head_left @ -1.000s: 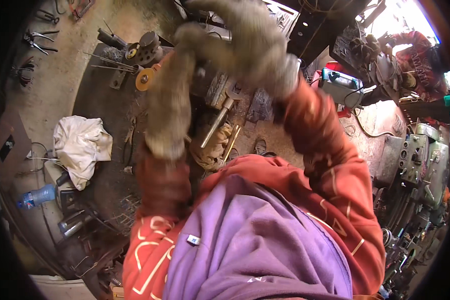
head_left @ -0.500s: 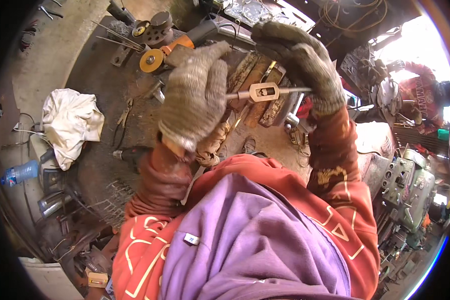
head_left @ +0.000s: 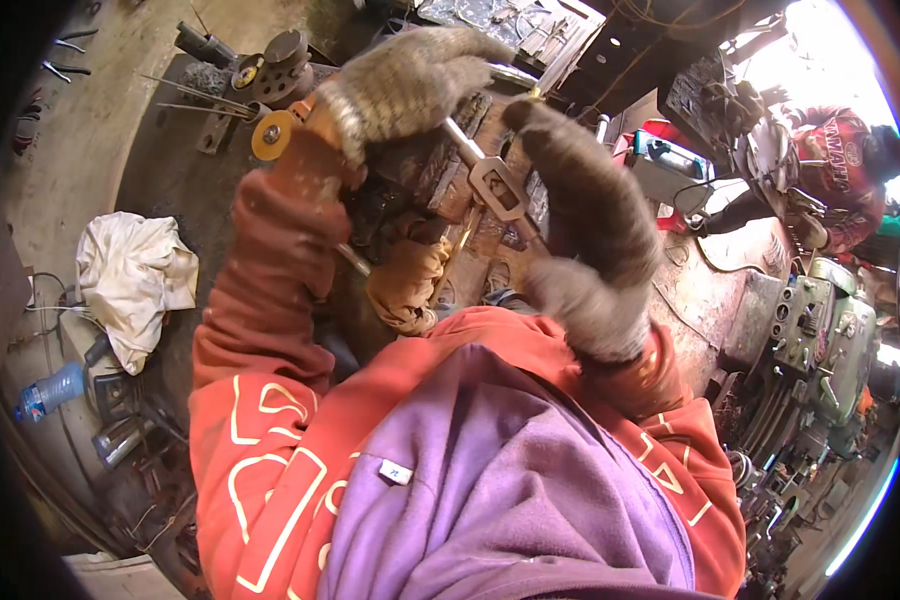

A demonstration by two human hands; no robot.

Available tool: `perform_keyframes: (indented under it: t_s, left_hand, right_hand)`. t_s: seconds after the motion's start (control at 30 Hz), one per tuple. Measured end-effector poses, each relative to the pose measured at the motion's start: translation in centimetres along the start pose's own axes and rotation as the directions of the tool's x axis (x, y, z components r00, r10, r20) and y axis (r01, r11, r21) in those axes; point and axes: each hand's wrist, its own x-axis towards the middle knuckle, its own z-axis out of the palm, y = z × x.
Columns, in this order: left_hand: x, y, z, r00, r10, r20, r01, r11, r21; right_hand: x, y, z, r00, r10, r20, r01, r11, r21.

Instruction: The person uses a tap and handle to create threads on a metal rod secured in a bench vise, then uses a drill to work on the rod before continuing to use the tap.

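- Upper centre: your gloved left hand [head_left: 405,88] covers one handle of a single tap wrench [head_left: 511,212], mid-frame; I cannot tell whether it grips.
- Right of centre: your blurred right hand [head_left: 610,235], fingers and thumb apart, at the opposite handle, probably for balanced leverage.
- Left: one pale cloth [head_left: 135,280], one bottle [head_left: 55,390].
- Upper right: one other person [head_left: 842,165].

to the left of the left hand [head_left: 405,85] stretches a dark, worn surface [head_left: 165,190], with a pale tan expanse [head_left: 75,150] past it, whether floor or wall is hard to tell. brownish floor [head_left: 682,300] lies right of the right hand [head_left: 605,225], near a grey-green machine [head_left: 815,330]. beyond both, farther right, white light glares through a bright opening [head_left: 835,55].
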Motion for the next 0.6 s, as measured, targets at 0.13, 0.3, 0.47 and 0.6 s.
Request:
perform_keyframes:
  t_s: [0.13, 0.3, 0.47, 0.6]
  left_hand:
    - [3.4, -1.5, 2.6, 0.984, 0.178, 0.018, -0.179, 0.979, 0.094]
    - [6.1, 3.0, 4.6, 0.999, 0.003, -0.033, -0.009, 0.984, -0.179]
    - [-0.6, 9.1, 0.6, 0.825, -0.439, -0.355, 0.292, 0.870, -0.397]
    - [-6.3, 16.6, 0.5, 0.779, -0.506, -0.370, 0.430, 0.861, -0.273]
  right_hand:
    - [1.7, -0.8, 5.8, 0.962, -0.149, 0.229, 0.234, 0.883, -0.407]
    - [2.8, 2.5, 11.6, 0.887, -0.438, 0.150, 0.442, 0.705, -0.555]
    - [8.3, -0.2, 3.1, 0.916, -0.315, 0.247, 0.401, 0.716, -0.572]
    - [14.2, 1.5, -2.3, 0.818, 0.481, 0.316, -0.099, 0.659, -0.746]
